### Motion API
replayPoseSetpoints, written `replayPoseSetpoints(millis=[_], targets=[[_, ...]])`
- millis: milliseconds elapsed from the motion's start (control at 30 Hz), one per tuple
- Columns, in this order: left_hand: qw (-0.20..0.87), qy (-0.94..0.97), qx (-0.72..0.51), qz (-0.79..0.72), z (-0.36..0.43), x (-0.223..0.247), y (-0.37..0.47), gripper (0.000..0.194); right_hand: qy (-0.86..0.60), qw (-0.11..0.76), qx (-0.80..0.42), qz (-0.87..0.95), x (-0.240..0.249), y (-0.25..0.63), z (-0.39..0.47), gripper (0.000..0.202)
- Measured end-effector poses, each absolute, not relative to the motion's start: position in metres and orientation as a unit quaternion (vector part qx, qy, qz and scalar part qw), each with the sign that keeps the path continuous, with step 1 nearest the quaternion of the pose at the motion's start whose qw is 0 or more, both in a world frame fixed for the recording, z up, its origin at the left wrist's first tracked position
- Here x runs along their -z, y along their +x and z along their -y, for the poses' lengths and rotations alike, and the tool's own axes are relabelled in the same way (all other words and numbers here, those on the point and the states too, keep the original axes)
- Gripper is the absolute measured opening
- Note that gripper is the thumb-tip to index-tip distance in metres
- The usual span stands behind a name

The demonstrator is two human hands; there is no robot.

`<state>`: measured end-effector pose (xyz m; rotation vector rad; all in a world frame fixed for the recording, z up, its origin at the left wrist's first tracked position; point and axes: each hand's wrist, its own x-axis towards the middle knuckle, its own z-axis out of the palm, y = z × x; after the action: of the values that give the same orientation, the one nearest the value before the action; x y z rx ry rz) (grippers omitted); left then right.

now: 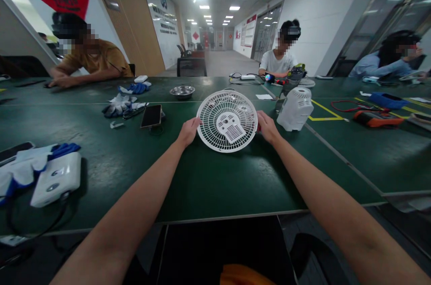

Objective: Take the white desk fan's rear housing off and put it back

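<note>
Currently the grille [230, 127] is held up, tilted, over the surface [222, 190] — left hand [189, 132] and right hand [268, 127] grasping opposite edges — and any turning calls for both moving together.

A round white fan grille [230, 128], slatted, is held between both hands [190, 131].

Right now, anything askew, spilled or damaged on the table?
Held grille looks whole; no spill visible. Slightly untidy: gloves crumpled left of the phone; black cable from the white box droops by the near edge, possible snag.
</note>
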<state>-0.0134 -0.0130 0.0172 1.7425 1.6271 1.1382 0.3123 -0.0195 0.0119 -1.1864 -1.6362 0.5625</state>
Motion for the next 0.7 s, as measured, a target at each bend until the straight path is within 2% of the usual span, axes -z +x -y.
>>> replayPoseSetpoints(millis=[100, 233, 300, 400, 700], targets=[[0.282, 0.684, -0.375, -0.559, 0.008, -0.012, -0.013, 0.032, -0.456, 0.476, -0.335, 0.673, -0.009, 0.310, 0.022, 0.052], [0.266, 0.699, -0.377, -0.547, 0.002, -0.004, -0.016, 0.035, -0.412, 0.485, -0.444, 0.631, -0.007, 0.299, 0.025, 0.068], [0.257, 0.697, -0.390, -0.544, -0.001, -0.001, -0.016, 0.037, -0.385, 0.499, -0.469, 0.619, -0.009, 0.290, 0.031, 0.069], [0.236, 0.688, -0.412, -0.549, -0.004, 0.001, -0.015, 0.037, -0.355, 0.498, -0.458, 0.645, -0.013, 0.278, 0.039, 0.061], [0.222, 0.677, -0.406, -0.572, -0.005, -0.001, -0.014, 0.037, -0.344, 0.508, -0.396, 0.683, -0.012, 0.269, 0.037, 0.060]])
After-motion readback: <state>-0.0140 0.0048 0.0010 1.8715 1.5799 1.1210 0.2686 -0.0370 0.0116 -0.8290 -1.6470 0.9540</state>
